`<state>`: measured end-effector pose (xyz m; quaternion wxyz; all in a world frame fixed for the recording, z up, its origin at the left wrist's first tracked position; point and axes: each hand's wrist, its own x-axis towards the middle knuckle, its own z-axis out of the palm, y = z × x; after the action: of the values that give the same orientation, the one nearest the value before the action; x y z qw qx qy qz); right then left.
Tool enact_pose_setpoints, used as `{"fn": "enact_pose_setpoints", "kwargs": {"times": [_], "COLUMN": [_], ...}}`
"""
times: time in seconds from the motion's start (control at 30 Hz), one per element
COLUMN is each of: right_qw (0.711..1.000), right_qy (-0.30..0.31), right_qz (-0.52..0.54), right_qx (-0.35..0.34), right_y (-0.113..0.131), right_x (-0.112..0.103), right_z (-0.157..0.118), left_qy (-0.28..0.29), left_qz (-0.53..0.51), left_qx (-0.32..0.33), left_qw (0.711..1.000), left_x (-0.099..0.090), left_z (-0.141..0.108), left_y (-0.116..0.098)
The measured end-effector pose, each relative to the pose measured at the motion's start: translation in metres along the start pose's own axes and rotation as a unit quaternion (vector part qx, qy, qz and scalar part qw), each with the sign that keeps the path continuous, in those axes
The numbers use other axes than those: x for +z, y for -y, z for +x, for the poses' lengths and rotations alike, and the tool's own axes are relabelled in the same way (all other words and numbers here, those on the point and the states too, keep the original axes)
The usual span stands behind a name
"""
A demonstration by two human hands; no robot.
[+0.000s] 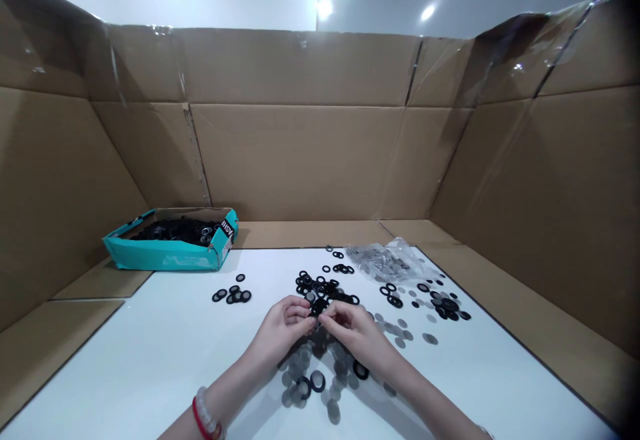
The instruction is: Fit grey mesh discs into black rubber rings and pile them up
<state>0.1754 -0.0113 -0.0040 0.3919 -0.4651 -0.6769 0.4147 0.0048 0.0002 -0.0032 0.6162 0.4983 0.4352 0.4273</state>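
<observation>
L hand [281, 327] and R hand [356, 330] nearly meet mid-bench, just in front of the main pile of blk rings [320, 285]. L hand: thumb + fingers curled in twd each other, tips at the dark pcs betw. the hands. R hand: thumb + index drawn close, tips at same spot, approx. facing L thumb. Pc betw. them too small/hidden; can't tell if either hand actually grips it, or whether it's ring, disc or both.

Gray discs [334, 412] scattered on white bench [150, 353] below and betw. the wrists, some overlapping. Two rings w/ gray centers lie there too: one ring [317, 381] just R of the other. Another blk ring [361, 370] near R wrist, under forearm edge.

Left of main pile, well apart: small grp of rings w/ gray centers [234, 295], plus one single just behind. Right side: more loose discs, and blk cluster [447, 307] nr bench's R edge. Clear plastic bag [387, 261] w/ gray pcs at far R, lying flat-ish.

Teal box [165, 255], open top, far L corner, full of blk rings. Cardboard walls [295, 160] at back + both sides. Red band [201, 421] + pale band [204, 405] on L wrist.
</observation>
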Motion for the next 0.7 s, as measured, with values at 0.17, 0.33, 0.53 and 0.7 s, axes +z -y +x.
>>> {"fn": "enact_pose_setpoints", "kwargs": {"times": [0.17, 0.33, 0.53, 0.7], "right_qw": [1.0, 1.0, 1.0, 1.0], "right_qy": [0.007, 0.013, 0.02, 0.003], "right_qz": [0.005, -0.015, -0.012, -0.019], "right_qx": [0.001, -0.018, -0.008, -0.018], "right_y": [0.0031, 0.0026, 0.0045, 0.0052], "right_x": [-0.0017, -0.001, -0.0012, -0.0018], "right_z": [-0.0006, -0.0012, -0.0015, -0.0024], "left_qy": [0.022, 0.005, 0.031, 0.015], "left_qz": [0.018, -0.013, -0.071, -0.008], "left_qx": [0.025, 0.008, -0.025, 0.019], "left_qw": [0.999, 1.0, 0.997, 1.0], "left_x": [0.0002, 0.0017, 0.0028, 0.0042], "left_z": [-0.0026, -0.004, -0.0038, -0.0051], "left_y": [-0.0042, -0.0018, 0.0018, -0.0049]}}
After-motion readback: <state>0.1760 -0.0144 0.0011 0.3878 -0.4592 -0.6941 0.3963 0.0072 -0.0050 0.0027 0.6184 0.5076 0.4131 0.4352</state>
